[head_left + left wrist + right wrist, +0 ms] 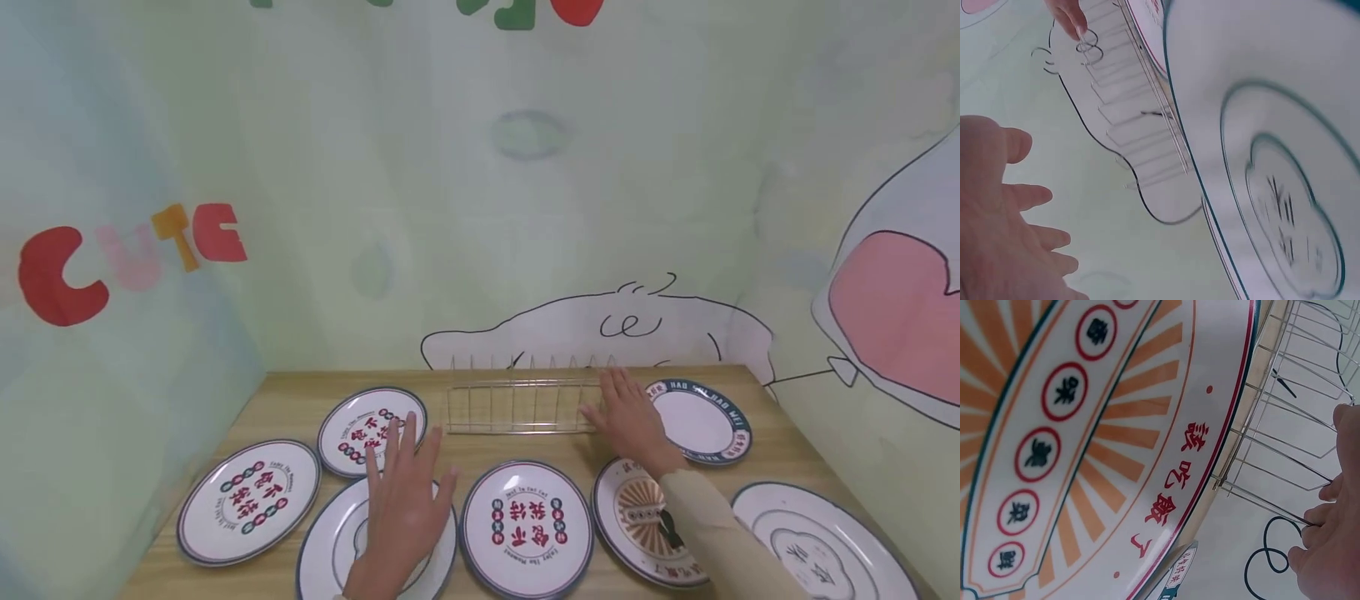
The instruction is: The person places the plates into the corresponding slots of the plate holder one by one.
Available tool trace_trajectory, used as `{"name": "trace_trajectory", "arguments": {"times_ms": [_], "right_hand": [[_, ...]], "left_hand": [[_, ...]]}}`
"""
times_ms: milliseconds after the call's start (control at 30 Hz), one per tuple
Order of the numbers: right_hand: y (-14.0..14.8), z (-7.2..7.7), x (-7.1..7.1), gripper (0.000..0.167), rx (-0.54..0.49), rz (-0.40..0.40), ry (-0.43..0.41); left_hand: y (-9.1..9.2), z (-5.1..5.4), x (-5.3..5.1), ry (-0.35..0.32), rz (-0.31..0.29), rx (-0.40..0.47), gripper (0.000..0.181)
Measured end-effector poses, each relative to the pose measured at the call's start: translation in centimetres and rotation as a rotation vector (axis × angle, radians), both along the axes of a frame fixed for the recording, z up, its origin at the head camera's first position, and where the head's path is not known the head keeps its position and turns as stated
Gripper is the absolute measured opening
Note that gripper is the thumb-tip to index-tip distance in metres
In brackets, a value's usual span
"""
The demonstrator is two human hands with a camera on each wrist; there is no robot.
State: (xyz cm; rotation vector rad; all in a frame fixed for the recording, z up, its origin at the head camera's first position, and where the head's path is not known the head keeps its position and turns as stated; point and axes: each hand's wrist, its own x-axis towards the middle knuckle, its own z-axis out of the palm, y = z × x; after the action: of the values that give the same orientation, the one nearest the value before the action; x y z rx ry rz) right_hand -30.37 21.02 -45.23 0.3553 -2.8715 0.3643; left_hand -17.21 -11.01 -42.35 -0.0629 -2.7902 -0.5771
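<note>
My left hand (pixel 405 508) hovers with spread fingers above a white plate with dark rings (pixel 322 533); in the left wrist view the hand (pixel 1010 219) holds nothing. A wire rack (pixel 517 408) stands at the table's back. At its right end is my right hand (pixel 637 421), fingers extended and thumb apart. In the right wrist view, the fingertips of that hand (pixel 1335 519) touch the end wires of the rack (pixel 1279 450); no plate is in the rack. A sunburst plate (pixel 630 517) lies partly under the right forearm.
Flat on the wooden table (pixel 300 392) lie several more plates: two at the left (pixel 251 500) (pixel 352 417), one at the centre (pixel 527 533), one at the back right (pixel 690 421) and a large one at the front right (pixel 847 542). Printed cloth walls (pixel 487 233) surround the table.
</note>
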Motion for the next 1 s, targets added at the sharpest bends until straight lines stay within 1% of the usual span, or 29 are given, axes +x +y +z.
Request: {"name": "trace_trajectory", "arguments": {"times_ms": [100,200,267,333,500,667,767,867,1000], "right_hand": [[-0.2,0.3,-0.1,0.073,0.009,0.003,0.003],[-0.1,0.6,-0.2,0.072,0.023,-0.008,0.002],[-0.1,0.7,-0.3,0.072,0.029,-0.015,-0.002],[-0.1,0.8,-0.3,0.072,0.034,-0.019,-0.006],[-0.1,0.6,-0.2,0.071,0.038,-0.031,-0.017],[-0.2,0.6,-0.3,0.071,0.029,-0.035,-0.023],[-0.3,0.6,-0.3,0.072,0.026,-0.039,-0.032],[-0.3,0.5,-0.4,0.073,0.027,-0.045,-0.038],[-0.3,0.2,-0.6,0.074,0.025,-0.046,-0.032]], "left_hand": [[-2.0,0.5,-0.1,-0.032,0.023,-0.018,0.062],[-4.5,1.0,-0.3,-0.069,0.05,-0.039,0.064],[-6.2,1.1,-0.5,-0.1,0.081,-0.055,0.065],[-7.9,1.0,-0.6,-0.126,0.116,-0.067,0.066],[-12.1,0.1,-0.8,-0.157,0.196,-0.086,0.067],[-16.8,-1.1,-0.8,-0.153,0.258,-0.079,0.064],[-19.3,-1.8,-0.7,-0.172,0.285,-0.069,0.063],[-20.8,-2.5,-0.6,-0.203,0.292,-0.076,0.062],[-21.6,-3.4,-0.5,-0.259,0.305,-0.083,0.065]]}}
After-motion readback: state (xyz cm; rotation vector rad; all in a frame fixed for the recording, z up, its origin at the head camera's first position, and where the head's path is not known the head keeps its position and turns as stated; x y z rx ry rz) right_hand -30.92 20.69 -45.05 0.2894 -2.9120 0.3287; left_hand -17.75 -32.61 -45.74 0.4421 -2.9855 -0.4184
